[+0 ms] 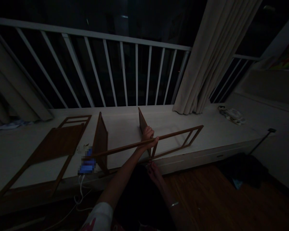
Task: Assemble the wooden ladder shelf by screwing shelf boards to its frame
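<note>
A brown wooden frame (180,132) with long rails stands on the white ledge, with two upright boards joined to it. My left hand (148,134) is closed around the edge of the right-hand board (142,120), where it meets the upper rail; the thumb lies by that rail. Below it, my right hand (154,171) is at the lower rail near a joint. Its fingers are pinched together, and what they hold is too dark and small to make out. The left-hand board (101,138) stands upright, apart from both hands.
Another wooden frame with a panel (57,142) lies on the white ledge (125,125) at left. A blurred blue-lit device (88,165) with a white cable (81,189) sits near the edge. White railing (136,75) and curtains (214,57) stand behind. A dark heap (243,168) lies on the floor at right.
</note>
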### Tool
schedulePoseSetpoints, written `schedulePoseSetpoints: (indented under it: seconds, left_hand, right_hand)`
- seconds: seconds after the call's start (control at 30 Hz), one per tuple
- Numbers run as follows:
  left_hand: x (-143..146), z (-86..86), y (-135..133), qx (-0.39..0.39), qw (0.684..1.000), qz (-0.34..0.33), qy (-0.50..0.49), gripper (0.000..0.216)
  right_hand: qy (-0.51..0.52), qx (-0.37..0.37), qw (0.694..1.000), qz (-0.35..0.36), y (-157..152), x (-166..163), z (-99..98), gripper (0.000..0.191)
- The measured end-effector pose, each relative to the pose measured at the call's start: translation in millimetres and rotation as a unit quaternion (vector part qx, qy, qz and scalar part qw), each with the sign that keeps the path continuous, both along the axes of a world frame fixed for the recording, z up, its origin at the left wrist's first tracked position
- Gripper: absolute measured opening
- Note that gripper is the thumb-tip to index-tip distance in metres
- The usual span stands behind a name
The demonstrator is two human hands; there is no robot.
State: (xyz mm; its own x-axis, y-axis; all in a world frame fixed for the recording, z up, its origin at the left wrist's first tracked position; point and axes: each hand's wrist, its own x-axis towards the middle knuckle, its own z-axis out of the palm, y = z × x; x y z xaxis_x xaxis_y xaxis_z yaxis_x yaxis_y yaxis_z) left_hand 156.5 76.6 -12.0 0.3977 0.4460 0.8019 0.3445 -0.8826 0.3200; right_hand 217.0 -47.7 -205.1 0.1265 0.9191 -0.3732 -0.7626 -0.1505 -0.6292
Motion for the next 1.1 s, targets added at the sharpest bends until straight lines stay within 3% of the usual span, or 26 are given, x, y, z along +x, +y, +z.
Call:
schedulePoseSetpoints:
  seconds: [0.27,0.4,0.6,0.77,0.97,1.03,1.1]
  left_hand:
    - [1,0.0,1,0.004,1.000,0.007,-0.009,0.026]
    - [1,1.2,0,0.005,1.000,0.003,-0.009,0.027]
    - [0,3.0,-3,-0.006,1.000,0.004,-0.009,0.027]
    - [0,2.5,-3,-0.004,1.000,0.010,-0.006,0.028]
    - [-1,3.0,-4,-0.006,1.000,0.020,0.007,0.027]
    - [-1,3.5,-4,-0.010,1.000,0.020,0.012,0.027]
    - [-1,4.3,-4,-0.016,1.000,0.019,0.018,0.028]
  right_hand:
    - [-0.118,0.024,0.992,0.046,-1,7,6.9,0.033]
    - [-0.289,0.021,0.957,0.023,7,6,10.9,0.038]
    - [-0.371,0.036,0.928,0.019,5,4,13.9,0.040]
    - [-0.474,0.052,0.879,-0.005,0,1,22.3,0.036]
    - [-0.638,0.031,0.769,0.013,-9,13,29.9,0.025]
    - [-0.658,0.029,0.752,0.038,-11,19,32.5,0.023]
    - [-0.650,0.044,0.757,0.051,-11,24,33.5,0.022]
